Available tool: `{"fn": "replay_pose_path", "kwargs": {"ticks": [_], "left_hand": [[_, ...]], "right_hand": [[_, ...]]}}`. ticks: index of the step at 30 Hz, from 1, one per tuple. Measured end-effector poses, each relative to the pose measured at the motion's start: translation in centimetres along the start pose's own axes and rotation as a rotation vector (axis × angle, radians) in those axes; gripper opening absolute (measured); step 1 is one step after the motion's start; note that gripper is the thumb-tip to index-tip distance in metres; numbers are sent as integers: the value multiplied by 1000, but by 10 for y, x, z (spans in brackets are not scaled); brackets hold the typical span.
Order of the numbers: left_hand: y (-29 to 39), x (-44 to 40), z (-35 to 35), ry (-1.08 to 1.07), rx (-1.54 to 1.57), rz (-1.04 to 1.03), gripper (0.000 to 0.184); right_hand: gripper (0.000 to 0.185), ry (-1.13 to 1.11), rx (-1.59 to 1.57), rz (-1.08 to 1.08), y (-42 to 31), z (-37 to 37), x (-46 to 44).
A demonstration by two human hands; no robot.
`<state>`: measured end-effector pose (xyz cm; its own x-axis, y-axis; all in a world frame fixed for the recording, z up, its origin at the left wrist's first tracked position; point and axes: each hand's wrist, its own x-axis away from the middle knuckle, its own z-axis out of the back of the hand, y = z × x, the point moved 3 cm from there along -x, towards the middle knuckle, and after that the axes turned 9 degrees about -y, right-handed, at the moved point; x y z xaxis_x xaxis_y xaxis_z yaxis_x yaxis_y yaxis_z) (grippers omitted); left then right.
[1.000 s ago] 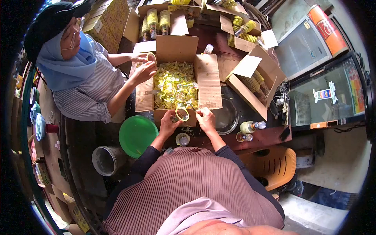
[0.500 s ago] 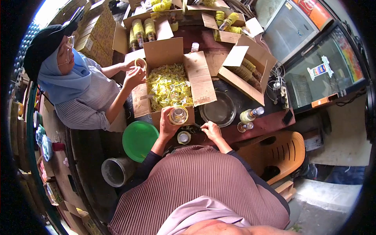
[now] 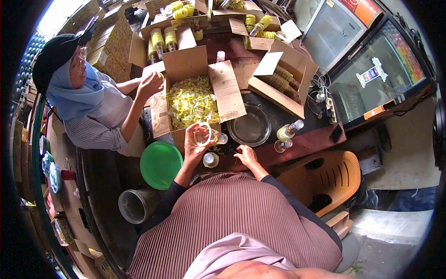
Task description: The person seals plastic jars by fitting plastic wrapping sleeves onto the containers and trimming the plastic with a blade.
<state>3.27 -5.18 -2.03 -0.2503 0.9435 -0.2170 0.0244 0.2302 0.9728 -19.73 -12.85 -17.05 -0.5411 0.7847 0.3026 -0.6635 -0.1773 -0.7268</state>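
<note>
My left hand grips a clear cup tilted on its side, its round open rim toward me, just over the near edge of a cardboard box of yellow shreds. My right hand is low over the table edge with its fingers curled in; anything between them is too small to make out. Between my hands stands a small jar with a pale lid. Beyond my right hand lies a round clear tray.
Left of me are a green basin and a grey bucket. Two clear bottles, one taller, stand at right. A co-worker sits at left, hands by the box. An orange chair is at right; boxes of stacked cups stand behind.
The cup in my left hand has turned from facing up to lying sideways, its base toward the right. The narrow tool seen at my right fingertips no longer shows clearly.
</note>
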Motion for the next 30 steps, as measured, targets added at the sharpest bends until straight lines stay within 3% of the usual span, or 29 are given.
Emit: {"fn": "replay_pose_path", "kwargs": {"ticks": [2, 6, 11, 13, 14, 15, 17, 21, 23, 24, 25, 27, 30], "left_hand": [[3, 4, -5, 0, -10, 38, 69], [-4, 13, -15, 60, 181, 176, 54], [7, 22, -45, 116, 293, 394, 49], [-1, 26, -59, 144, 356, 438, 49], [-3, 27, -67, 142, 359, 445, 49], [-6, 29, -75, 139, 367, 463, 49], [-12, 35, -90, 138, 377, 488, 49], [-24, 42, -126, 31, 332, 508, 45], [-33, 45, -141, -2, 349, 519, 49], [-35, 45, -150, -41, 360, 529, 52], [-32, 45, -159, -79, 372, 538, 56], [-41, 50, -169, -164, 271, 495, 64], [-36, 55, -179, -137, 174, 529, 66]], "right_hand": [[38, 155, 304, 145, 1, 0, 2], [32, 154, 174, 145, -21, 15, 16], [26, 121, 18, 206, -17, 31, 22], [35, 69, -34, 223, -30, 49, 36], [56, 12, -1, 333, -30, 56, 43], [56, 9, -2, 326, -30, 63, 49], [69, -316, -609, 251, -35, 71, 62], [72, -337, -865, 181, -43, 104, 91], [63, -239, -899, 274, -24, 111, 92], [58, -281, -930, 187, -20, 121, 97], [48, -234, -844, 143, -18, 134, 102], [43, -9, -402, 295, -14, 168, 108], [44, 237, 72, 200, -2, 216, 123]]}}
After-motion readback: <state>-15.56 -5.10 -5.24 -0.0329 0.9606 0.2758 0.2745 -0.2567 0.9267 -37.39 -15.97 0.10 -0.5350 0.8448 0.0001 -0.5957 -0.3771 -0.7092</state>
